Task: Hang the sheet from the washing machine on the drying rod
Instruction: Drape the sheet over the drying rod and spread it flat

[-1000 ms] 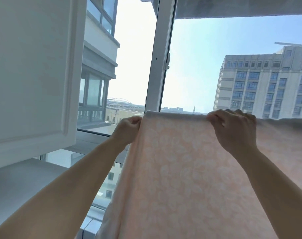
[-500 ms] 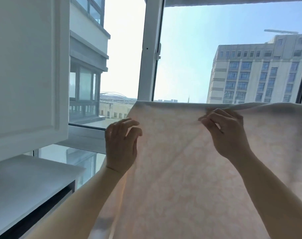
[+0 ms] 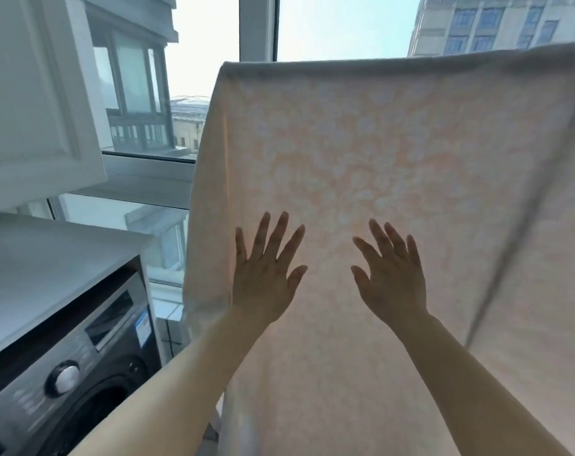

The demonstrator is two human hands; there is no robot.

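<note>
I've let go of the top edge; my left hand [image 3: 263,278] and right hand [image 3: 391,274] now spread flat, holding nothing. The pale peach sheet [image 3: 361,143] hangs mid-frame, glowing.

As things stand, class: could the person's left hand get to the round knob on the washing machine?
Probably yes. The left hand is open, holding nothing, spread against the hanging sheet. The knob on the washing machine sits lower left, with nothing visible between them.

Pink sheet [image 3: 394,143] draped over window — left hand [image 3: 263,281], right hand [image 3: 394,284], fingers spread flat on it
</note>
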